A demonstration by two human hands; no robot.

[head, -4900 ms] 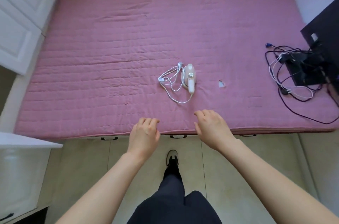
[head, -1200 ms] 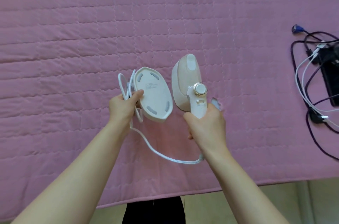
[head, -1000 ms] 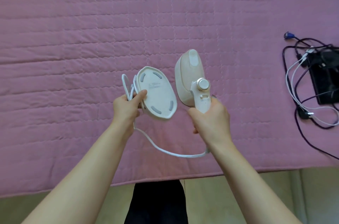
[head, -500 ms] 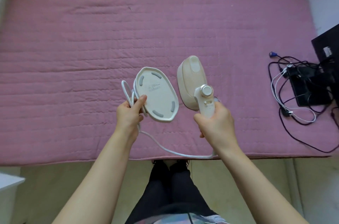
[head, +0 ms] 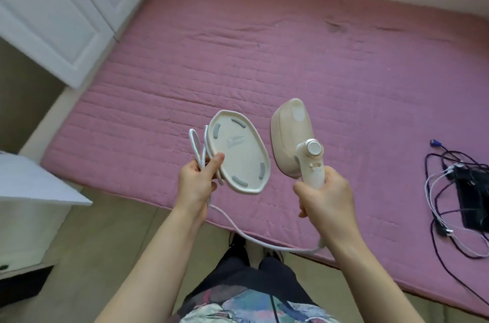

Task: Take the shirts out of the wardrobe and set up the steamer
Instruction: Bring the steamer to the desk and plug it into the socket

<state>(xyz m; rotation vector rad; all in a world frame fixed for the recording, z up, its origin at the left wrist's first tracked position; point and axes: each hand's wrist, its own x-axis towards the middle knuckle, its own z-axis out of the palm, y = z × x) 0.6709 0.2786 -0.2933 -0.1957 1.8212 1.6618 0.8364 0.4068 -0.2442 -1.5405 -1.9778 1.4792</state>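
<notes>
My right hand [head: 324, 195] grips the handle of a cream hand-held steamer [head: 293, 137], head pointing up and away, dial facing me. My left hand [head: 197, 180] pinches the edge of the steamer's oval base plate [head: 238, 156], underside with grey pads towards me, together with loops of the white cord [head: 197, 146]. The cord hangs in a slack arc between both hands. Both are held above the near edge of the pink quilted bed [head: 264, 58]. White wardrobe doors [head: 53, 13] stand shut at the upper left. No shirts are in view.
A black device with tangled black and white cables [head: 455, 198] lies on the bed's right side. A white cabinet top [head: 29, 185] juts in at the left. Beige floor runs along the bed; my legs and shoes show below.
The view has swung left and back, bringing the wardrobe doors and white cabinet into sight. Both hands keep the same hold on the steamer, base plate and cord.
</notes>
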